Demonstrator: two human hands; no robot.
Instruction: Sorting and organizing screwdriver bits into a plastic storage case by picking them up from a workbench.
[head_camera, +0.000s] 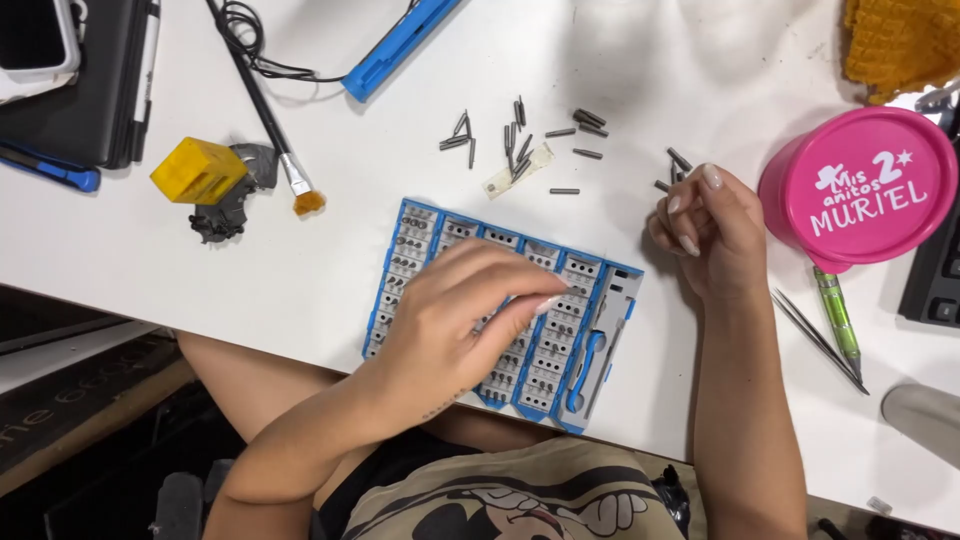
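We note the left hand (455, 325) fingers flat on the blue bit case (500, 310), holding nothing, the right hand (705, 230) apparently pinching loose bits (520, 135); seat each squarely.

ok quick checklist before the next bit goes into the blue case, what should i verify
1. Bit case flat on the white table: ok.
2. Left hand steadying the case, fingertips on the slot rows: ok.
3. Right hand holding a bit: cannot tell, the curled fingers hide it.
4. Loose bits within reach above the case: ok.
5. Free slot visible for the next bit: cannot tell, the left hand covers the middle rows.
6. Blue-handled driver seated in its compartment at the case's right end: ok.
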